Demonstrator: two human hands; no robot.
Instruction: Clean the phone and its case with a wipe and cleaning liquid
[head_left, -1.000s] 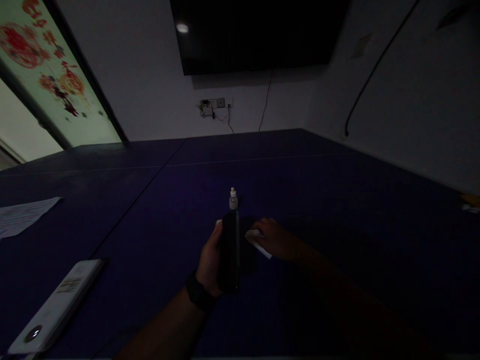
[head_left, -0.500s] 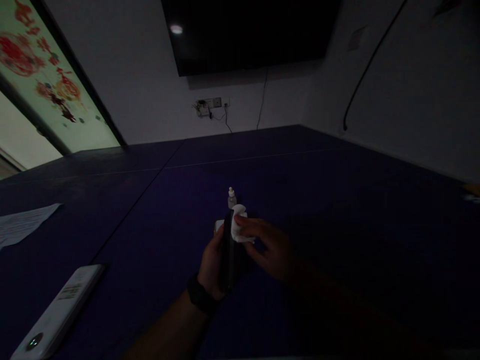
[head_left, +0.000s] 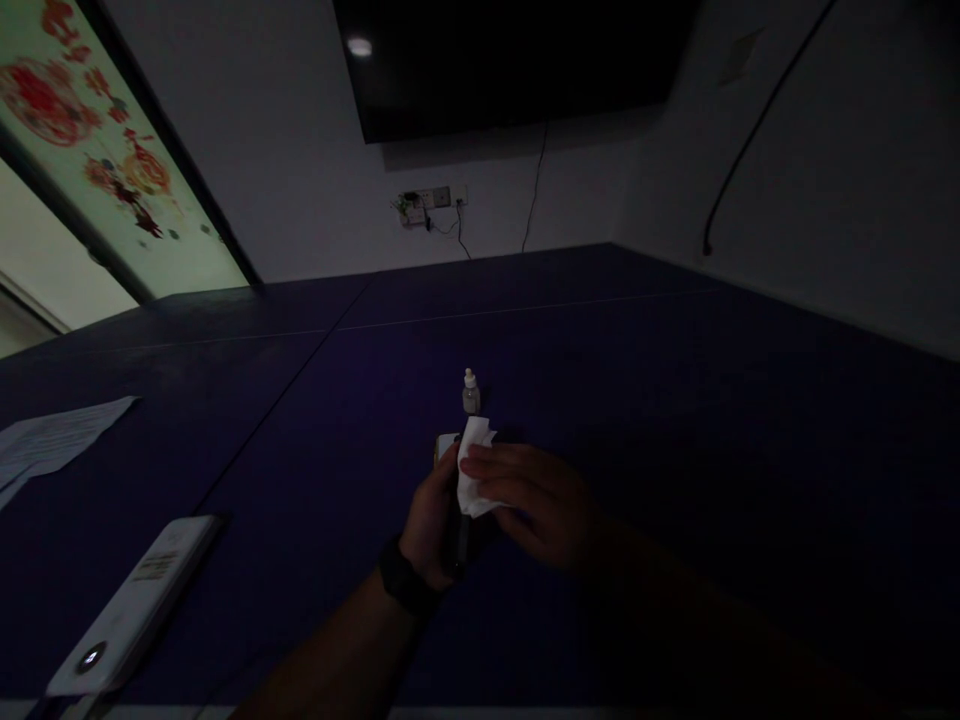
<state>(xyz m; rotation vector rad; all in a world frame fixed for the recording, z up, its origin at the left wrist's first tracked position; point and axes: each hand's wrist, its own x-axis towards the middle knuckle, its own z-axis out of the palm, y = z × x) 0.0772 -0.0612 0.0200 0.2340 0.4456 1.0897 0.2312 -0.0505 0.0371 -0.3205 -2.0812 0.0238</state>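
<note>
While my feed is dim, I can take bearings from the bottle (head_left: 471, 397), upright on the table (head_left: 600, 390). Just on my side of the bottle: the slab (head_left: 459, 545), dark, up on its narrow side, grasped in the left hand (head_left: 429, 520), with a watch (head_left: 405, 576) on that wrist. Right hand (head_left: 544, 500) grasps a tissue (head_left: 471, 480) between fingers and slab, covering the slab's end nearest the bottle. I cannot tell whether slab and bottle touch. Pale item (head_left: 445, 444), nearer than the bottle and slightly left, partly hidden by the left hand. Paper (head_left: 71, 435) well left of the bottle; white device (head_left: 139, 605) left and nearer me. TV (head_left: 517, 70) on the wall beyond the bottle.
</note>
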